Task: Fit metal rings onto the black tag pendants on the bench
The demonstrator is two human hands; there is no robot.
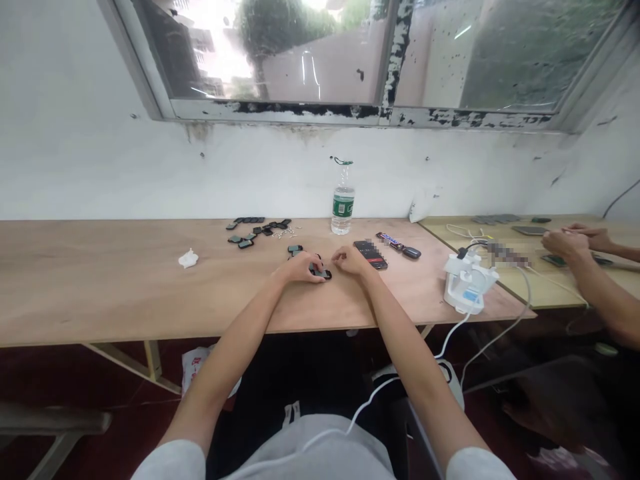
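Hands lie close together but apart, both nearer the viewer than the plastic water bottle [343, 208]. The left hand [300, 267] curls over a small black plastic piece [321, 273], while the fingertips [336, 254] of the right hand [352, 261] come down just beside that piece; contact between them cannot be told.

Largest in view is the plywood table [100, 293], with the bottle standing near its back edge. Above the bottle is a window [385, 60] with black, flaking paint along its frame. Right of the bottle, a paler table [560, 293] meets the plywood one, and a co-worker's two hands [575, 241] rest over it among dark, flat objects. Also right of the bottle, a white plastic charging stand [467, 283] sits on the plywood, its cables trailing over the front edge.

Just in front of the bottle and right of the hands lie a black handheld device [371, 254], a wrapped candy bar [389, 241] and a black key fob [412, 253]. Left of the bottle lies a cluster of black plastic pieces [259, 230], with tiny silver bits [286, 233] beside it. Farther left is a crumpled tissue [188, 259]. Below the tabletop, well left of the bottle, is a white plastic bag [197, 368], its contents hidden. The bottle holds clear water.
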